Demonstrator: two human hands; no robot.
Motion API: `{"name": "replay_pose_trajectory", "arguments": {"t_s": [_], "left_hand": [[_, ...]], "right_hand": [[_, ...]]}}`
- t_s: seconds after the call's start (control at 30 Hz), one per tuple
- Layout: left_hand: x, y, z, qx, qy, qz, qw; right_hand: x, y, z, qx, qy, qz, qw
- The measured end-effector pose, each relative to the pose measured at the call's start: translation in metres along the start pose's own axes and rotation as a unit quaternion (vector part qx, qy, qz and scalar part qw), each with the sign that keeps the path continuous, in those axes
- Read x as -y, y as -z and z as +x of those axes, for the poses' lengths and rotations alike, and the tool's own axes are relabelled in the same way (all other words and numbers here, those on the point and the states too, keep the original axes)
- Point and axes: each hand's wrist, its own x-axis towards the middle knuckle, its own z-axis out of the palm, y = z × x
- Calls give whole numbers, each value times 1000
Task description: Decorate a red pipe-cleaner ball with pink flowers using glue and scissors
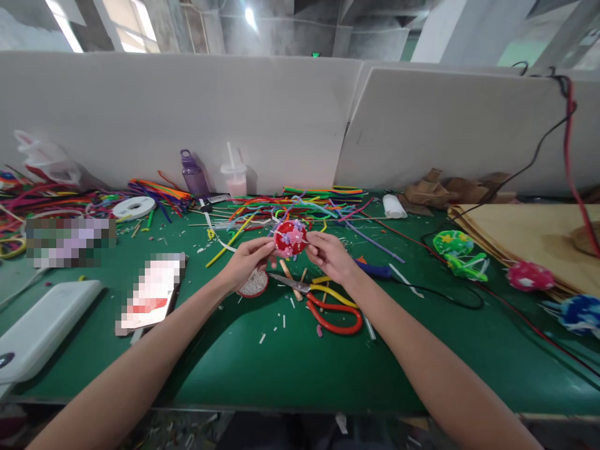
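Note:
A small round red ornament (pixel 284 234) with pink and purple flowers and pale dots is held up above the table. My left hand (pixel 248 259) pinches its left edge between thumb and fingers. On the opposite edge, the fingers of my right hand (pixel 330 255) are closed on it too. Below my left hand sits a small dish of white beads (pixel 254 285), partly covered by the hand. Scissors with red and yellow handles (pixel 334 317) lie under my right hand. A blue-handled corded tool (pixel 375 270) rests beside my right wrist.
Colourful pipe cleaners (pixel 323 209) are heaped at the back near a purple bottle (pixel 194 176) and a lidded cup (pixel 234 181). Leftward lie a phone (pixel 152 294) and a white power bank (pixel 51 325). Fuzzy green (pixel 454 242) and pink (pixel 530 275) ornaments sit right, near cables.

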Motion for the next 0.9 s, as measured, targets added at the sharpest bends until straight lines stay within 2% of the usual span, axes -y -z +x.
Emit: {"name": "replay_pose_trajectory", "arguments": {"t_s": [0.13, 0.33, 0.53, 0.7, 0.9], "left_hand": [[2, 1, 0, 32, -7, 41, 999], [1, 0, -1, 36, -9, 41, 998], [1, -2, -2, 6, -30, 10, 999], [11, 2, 3, -30, -35, 18, 999], [13, 2, 2, -23, -26, 34, 999]], "right_hand": [[1, 2, 0, 9, -18, 4, 1000], [2, 4, 1, 26, -56, 22, 998], [9, -1, 0, 46, -104, 64, 991], [15, -3, -2, 58, -128, 97, 985], [11, -2, -2, 79, -151, 92, 981]]}}
